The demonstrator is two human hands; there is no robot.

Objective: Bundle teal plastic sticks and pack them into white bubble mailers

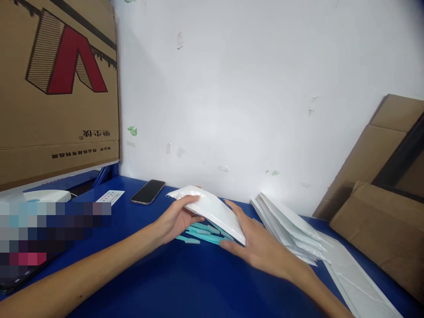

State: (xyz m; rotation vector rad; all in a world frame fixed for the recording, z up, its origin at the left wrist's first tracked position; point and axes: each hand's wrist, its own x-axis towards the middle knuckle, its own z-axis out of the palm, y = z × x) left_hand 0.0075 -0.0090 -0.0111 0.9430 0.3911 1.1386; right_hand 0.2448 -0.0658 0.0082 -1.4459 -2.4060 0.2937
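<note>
A white padded envelope is held tilted a little above the blue table, its left end higher than its right. My left hand grips the left part, thumb on top and fingers underneath. At the other end, my right hand is closed around the right edge, with its thumb on the near side and fingers on the far side. Below the envelope lie several thin teal plastic sticks, which look like eyebrow razors; the envelope and my right hand partly cover them. What the envelope contains is hidden.
Several white padded envelopes are piled to the right, with another flat envelope beside them. A phone and a printed card lie at the back left. Cardboard boxes stand left and right. A white wall rises behind.
</note>
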